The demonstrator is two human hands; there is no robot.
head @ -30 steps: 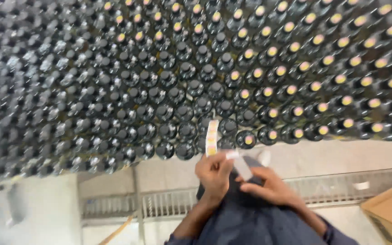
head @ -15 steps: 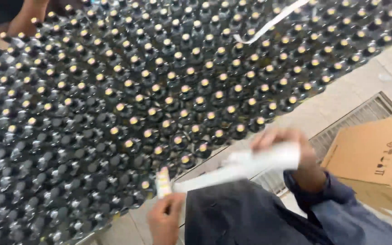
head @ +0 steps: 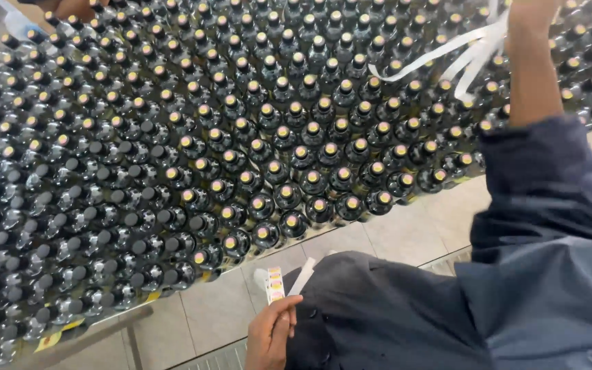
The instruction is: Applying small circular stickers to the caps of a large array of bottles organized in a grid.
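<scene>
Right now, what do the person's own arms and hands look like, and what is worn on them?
Both hands are bare: no gloves, rings or watch show. The left hand is seen only to the wrist, against a dark navy garment. The right hand is cut off by the top edge; its forearm is bare, with a blue-grey sleeve pushed up near the elbow.

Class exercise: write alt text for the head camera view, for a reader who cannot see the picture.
Seen from above, a person's left hand holds a strip of round stickers near their dark jacket, while the raised right hand trails white backing tape over a table packed with dark bottles. Many caps carry a yellow sticker; those at left are plain.
</scene>
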